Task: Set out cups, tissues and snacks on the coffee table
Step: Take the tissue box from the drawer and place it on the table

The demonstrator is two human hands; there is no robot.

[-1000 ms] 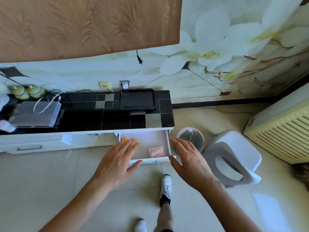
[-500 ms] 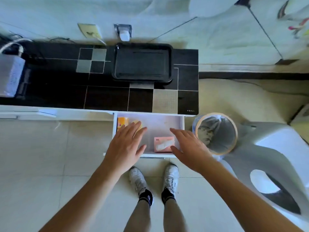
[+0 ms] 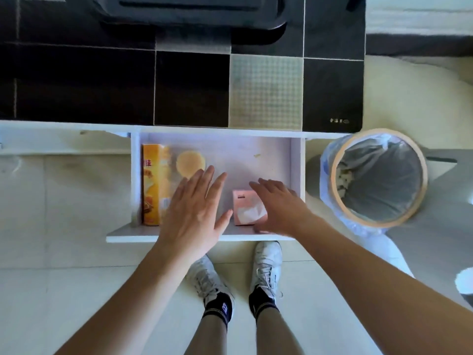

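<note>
hovering open hands over drawer [image 3: 268, 160], snack box [image 3: 153, 185], tissue pack [image 3: 245, 208], bin [image 3: 378, 175] beside

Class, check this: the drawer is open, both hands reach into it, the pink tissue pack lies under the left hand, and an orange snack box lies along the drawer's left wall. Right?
One error: the pink tissue pack lies under the right hand, not the left hand. The head view shows it. The open drawer and orange snack box are as stated.
</note>
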